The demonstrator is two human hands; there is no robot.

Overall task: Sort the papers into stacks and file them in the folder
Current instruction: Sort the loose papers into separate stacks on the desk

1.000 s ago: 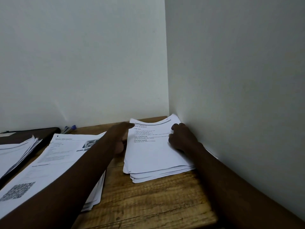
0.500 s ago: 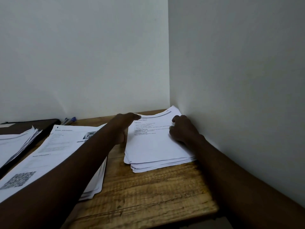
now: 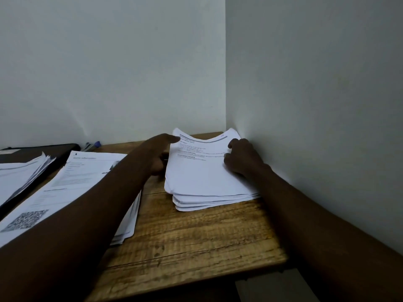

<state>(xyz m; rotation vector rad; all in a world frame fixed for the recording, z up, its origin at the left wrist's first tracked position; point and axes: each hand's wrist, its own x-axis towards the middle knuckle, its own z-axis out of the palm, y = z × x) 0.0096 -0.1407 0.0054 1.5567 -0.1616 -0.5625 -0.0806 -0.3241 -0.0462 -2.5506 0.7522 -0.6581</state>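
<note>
Now you seem to be squaring the corner stack (image 3: 202, 177), L hand (image 3: 157, 155) & R hand (image 3: 242, 158) gripping its sides; next, lift w/o fanning.

The far end of the paper stack (image 3: 202, 177) by the wall (image 3: 305, 105), flat on the counter (image 3: 196, 234) a second ago, now bows upward, both far corners raised and the edge between them sagging. The left grip (image 3: 158, 155) has slid farther along the stack's left edge, its forefinger (image 3: 174, 138) now reaching the far left corner, and the far right corner has come up just beside the right grip (image 3: 242, 159).
</note>
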